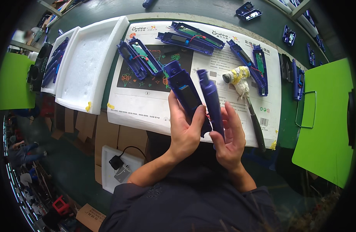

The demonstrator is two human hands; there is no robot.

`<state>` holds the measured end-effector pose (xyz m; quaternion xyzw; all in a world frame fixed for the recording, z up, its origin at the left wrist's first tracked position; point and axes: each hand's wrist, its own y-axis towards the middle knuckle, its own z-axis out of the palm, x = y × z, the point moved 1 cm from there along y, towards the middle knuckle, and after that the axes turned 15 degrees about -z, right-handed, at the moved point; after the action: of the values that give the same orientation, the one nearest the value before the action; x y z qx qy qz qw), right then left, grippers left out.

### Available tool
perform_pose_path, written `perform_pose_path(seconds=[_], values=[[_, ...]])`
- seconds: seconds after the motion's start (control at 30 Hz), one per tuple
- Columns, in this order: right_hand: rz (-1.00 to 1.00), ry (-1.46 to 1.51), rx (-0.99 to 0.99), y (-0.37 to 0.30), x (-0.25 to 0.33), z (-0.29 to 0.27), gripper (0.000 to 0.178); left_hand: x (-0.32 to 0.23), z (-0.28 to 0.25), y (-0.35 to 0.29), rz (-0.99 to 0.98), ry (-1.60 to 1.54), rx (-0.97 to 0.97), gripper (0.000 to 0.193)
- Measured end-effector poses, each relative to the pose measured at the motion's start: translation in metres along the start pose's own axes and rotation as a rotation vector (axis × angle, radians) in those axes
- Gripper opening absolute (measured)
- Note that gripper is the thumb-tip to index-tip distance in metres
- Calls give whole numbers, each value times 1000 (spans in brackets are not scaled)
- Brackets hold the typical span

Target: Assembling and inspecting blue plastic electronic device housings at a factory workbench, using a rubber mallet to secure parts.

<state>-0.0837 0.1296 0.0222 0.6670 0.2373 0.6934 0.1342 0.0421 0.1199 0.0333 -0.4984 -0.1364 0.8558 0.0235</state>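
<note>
The left hand (183, 135) slants upward, fingers wrapped behind a blue case (184, 91), thumb across its edge. The right hand (230, 147), half open, steadies a blue shell (211, 98) between thumb and fingers; both pieces stick up beyond the fingertips.

Left grip (184, 133), right grip (231, 146), holding blue casing halves (212, 96)

Green table (288, 127), white board (127, 105) on top
</note>
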Motion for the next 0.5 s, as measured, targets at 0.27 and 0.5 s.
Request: perform_pose_path(seconds=[0.27, 0.5], values=[[-137, -254, -6, -3, 6, 2, 55, 10, 1, 5, -11, -111, 72, 52], [-8, -45, -43, -1, 11, -3, 54, 21, 3, -14, 30, 156, 27, 54]])
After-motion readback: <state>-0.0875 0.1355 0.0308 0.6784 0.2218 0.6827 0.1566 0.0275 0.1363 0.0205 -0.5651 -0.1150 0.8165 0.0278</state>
